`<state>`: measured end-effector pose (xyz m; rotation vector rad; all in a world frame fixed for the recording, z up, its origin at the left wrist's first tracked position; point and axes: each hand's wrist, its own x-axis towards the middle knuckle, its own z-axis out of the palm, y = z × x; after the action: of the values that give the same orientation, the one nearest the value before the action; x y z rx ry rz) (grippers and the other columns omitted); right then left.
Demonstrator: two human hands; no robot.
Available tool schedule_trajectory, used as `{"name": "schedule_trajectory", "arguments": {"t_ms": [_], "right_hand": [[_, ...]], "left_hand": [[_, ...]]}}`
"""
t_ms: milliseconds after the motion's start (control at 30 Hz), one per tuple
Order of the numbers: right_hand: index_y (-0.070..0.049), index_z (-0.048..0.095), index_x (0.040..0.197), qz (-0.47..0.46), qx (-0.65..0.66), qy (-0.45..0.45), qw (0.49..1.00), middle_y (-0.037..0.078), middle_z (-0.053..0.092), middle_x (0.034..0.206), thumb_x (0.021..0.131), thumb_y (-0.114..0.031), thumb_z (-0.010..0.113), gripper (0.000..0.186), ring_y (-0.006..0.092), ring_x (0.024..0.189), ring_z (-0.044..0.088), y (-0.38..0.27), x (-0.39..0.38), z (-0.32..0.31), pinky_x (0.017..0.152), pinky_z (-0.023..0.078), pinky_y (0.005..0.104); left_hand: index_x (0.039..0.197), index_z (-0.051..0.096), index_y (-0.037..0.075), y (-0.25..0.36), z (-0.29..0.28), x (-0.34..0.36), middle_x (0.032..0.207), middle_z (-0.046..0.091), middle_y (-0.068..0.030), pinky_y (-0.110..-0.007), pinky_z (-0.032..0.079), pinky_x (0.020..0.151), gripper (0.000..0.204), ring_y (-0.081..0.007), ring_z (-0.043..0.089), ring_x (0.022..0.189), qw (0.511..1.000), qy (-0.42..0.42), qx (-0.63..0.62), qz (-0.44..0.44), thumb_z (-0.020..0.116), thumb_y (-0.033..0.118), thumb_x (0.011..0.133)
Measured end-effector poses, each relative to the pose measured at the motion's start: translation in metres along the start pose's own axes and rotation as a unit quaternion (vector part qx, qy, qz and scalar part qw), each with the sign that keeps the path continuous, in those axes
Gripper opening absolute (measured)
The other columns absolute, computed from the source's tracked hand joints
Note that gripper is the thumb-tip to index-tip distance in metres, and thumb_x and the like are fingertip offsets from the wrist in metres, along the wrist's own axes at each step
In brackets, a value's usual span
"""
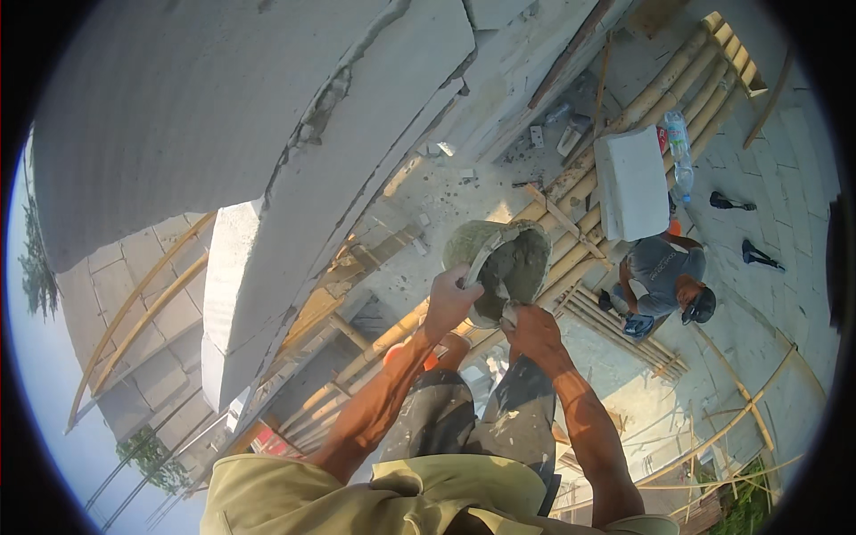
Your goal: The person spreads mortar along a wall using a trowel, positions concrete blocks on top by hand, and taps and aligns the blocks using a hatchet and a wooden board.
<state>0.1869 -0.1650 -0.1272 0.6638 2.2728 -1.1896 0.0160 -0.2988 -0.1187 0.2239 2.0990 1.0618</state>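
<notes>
A mortar-crusted bucket (pixel 499 245) with wet grey mortar (pixel 515 272) inside is tilted over bamboo poles, in front of my body. My left hand (pixel 446 303) is closed on the bucket's left rim or handle. My right hand (pixel 530 334) is closed at the lower right of the rim, around a pale piece that I cannot clearly make out as rim or tool handle. A pale block wall (pixel 241 294) with cracked mortar joints rises just left of the bucket.
A bamboo scaffold (pixel 557 290) spans beneath me, carrying a white block (pixel 633 178) and a plastic bottle (pixel 678 147). A person (pixel 664 276) in a grey shirt and dark cap is lower right. A rubble-strewn floor (pixel 446 196) shows below.
</notes>
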Motion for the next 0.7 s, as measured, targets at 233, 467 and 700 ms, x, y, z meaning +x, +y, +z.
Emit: {"name": "schedule_trajectory", "arguments": {"t_ms": [233, 467, 700], "right_hand": [[0.002, 0.069, 0.108, 0.096, 0.408, -0.159, 0.894, 0.007, 0.063, 0.075, 0.094, -0.023, 0.075, 0.030, 0.0145, 0.063, 0.059, -0.065, -0.083, 0.047, 0.060, 0.047, 0.0312], [0.005, 0.068, 0.118, -0.080, 0.493, -0.002, 0.867, 0.006, 0.066, 0.082, 0.093, -0.017, 0.066, 0.033, 0.0125, 0.069, 0.060, -0.224, -0.125, 0.009, 0.066, 0.050, 0.0283], [0.008, 0.060, 0.122, -0.273, 0.138, 0.462, 0.832, 0.024, 0.064, 0.110, 0.088, -0.008, 0.069, 0.038, 0.0407, 0.097, 0.065, -0.330, -0.014, -0.015, 0.088, 0.052, 0.0443]], "left_hand": [[0.103, 0.071, 0.001, -0.041, -0.116, -0.118, 0.075, 0.061, -0.0010, -0.027, 0.043, 0.052, 0.027, -0.0089, 0.053, 0.061, 0.972, 0.032, -0.178, -0.147, 0.077, 0.024, 0.089], [0.105, 0.066, 0.001, -0.128, -0.205, -0.241, 0.082, 0.063, -0.0015, -0.028, 0.043, 0.041, 0.027, -0.0118, 0.057, 0.055, 0.872, 0.175, -0.402, -0.219, 0.078, 0.023, 0.094], [0.100, 0.065, 0.004, -0.139, -0.251, -0.346, 0.081, 0.061, 0.0010, -0.024, 0.040, 0.042, 0.012, -0.0073, 0.055, 0.057, 0.837, 0.246, -0.431, -0.232, 0.070, 0.008, 0.090]]}}
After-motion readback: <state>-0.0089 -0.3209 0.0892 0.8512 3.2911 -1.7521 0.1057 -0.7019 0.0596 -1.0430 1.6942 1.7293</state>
